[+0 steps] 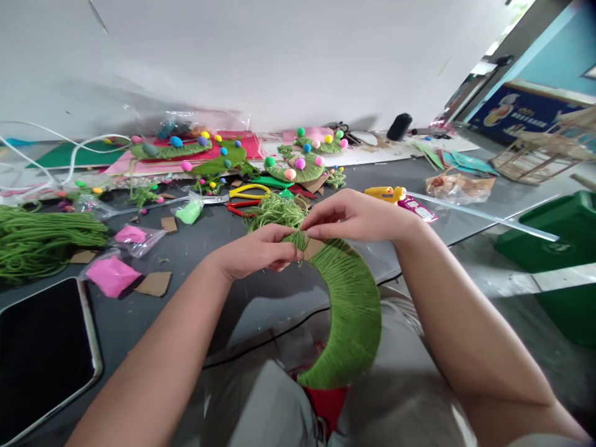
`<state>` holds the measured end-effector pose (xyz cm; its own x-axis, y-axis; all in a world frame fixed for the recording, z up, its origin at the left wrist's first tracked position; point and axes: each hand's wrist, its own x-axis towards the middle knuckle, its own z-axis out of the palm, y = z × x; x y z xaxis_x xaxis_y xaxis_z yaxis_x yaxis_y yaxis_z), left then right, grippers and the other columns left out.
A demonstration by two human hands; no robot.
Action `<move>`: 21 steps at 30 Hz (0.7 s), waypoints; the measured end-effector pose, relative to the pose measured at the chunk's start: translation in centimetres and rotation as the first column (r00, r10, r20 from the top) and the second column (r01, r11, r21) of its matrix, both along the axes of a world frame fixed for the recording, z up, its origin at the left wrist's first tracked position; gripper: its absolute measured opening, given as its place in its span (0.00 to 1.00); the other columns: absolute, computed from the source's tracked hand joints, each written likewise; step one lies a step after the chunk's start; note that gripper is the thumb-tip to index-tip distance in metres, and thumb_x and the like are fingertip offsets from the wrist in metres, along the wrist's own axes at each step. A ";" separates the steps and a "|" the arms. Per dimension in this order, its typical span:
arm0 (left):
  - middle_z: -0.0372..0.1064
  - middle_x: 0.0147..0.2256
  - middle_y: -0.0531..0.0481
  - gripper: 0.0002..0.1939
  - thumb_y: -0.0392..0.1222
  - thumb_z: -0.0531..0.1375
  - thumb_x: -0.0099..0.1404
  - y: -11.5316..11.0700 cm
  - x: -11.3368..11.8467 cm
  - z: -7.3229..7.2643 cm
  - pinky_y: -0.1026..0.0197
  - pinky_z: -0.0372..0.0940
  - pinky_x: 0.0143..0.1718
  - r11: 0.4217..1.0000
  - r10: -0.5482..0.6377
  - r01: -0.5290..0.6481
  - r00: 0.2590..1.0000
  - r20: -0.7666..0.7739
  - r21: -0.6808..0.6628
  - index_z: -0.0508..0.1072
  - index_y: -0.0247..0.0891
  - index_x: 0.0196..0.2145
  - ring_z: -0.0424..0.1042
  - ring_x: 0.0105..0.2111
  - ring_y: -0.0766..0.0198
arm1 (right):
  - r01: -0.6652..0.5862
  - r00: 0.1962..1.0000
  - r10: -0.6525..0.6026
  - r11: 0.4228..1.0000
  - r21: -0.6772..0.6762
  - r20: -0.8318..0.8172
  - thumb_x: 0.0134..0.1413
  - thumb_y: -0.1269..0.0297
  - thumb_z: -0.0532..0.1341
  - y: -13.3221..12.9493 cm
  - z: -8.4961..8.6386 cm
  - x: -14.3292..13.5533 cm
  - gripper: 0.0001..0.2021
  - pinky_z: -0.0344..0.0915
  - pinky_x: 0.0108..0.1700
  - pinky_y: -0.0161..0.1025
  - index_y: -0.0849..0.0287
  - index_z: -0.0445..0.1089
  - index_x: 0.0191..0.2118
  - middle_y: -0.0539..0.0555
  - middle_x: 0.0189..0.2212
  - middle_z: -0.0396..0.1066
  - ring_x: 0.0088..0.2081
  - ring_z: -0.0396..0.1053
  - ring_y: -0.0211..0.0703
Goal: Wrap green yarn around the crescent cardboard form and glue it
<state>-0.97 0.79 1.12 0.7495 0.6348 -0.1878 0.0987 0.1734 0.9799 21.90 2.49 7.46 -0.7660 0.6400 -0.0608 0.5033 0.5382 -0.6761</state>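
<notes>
A curved cardboard form (356, 304) wrapped in green yarn hangs above my lap, its lower end near a red piece (328, 403). At its upper end, my left hand (263, 249) is closed, thumb and fingers pinching the wrapped end. A small patch of bare cardboard (315, 248) shows beside it. My right hand (350, 217) reaches over from the right, fingertips pressed together on the green yarn at that patch. Just behind both hands lies a loose tangle of lighter green yarn (274, 212).
Yellow-handled scissors (249, 191), red-handled pliers (237, 210) and a yellow glue gun (385, 194) lie beyond my hands. Left are a green yarn bundle (46, 239), pink clay (112, 276) and a tablet (46, 360). Pompom-decorated green pieces (298, 172) line the wall. A green bin (554, 236) stands right.
</notes>
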 end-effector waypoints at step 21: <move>0.55 0.25 0.56 0.09 0.42 0.64 0.59 -0.3 -1.1 0.1 0.64 0.48 0.26 0.992 -0.122 0.119 0.981 0.150 0.031 0.69 0.35 0.31 0.52 0.25 0.71 | -0.255 0.812 -0.074 0.847 -0.466 -0.578 0.64 0.49 0.61 1.0 -4.7 -0.7 0.20 0.52 0.29 0.33 0.61 0.64 0.29 0.47 0.27 0.60 0.26 0.54 0.31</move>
<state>-2.09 0.49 1.21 0.8395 0.5407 -0.0534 -0.0325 0.1482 0.9884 21.24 3.49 2.79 -0.8172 0.5670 0.1038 -0.0827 0.0628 -0.9946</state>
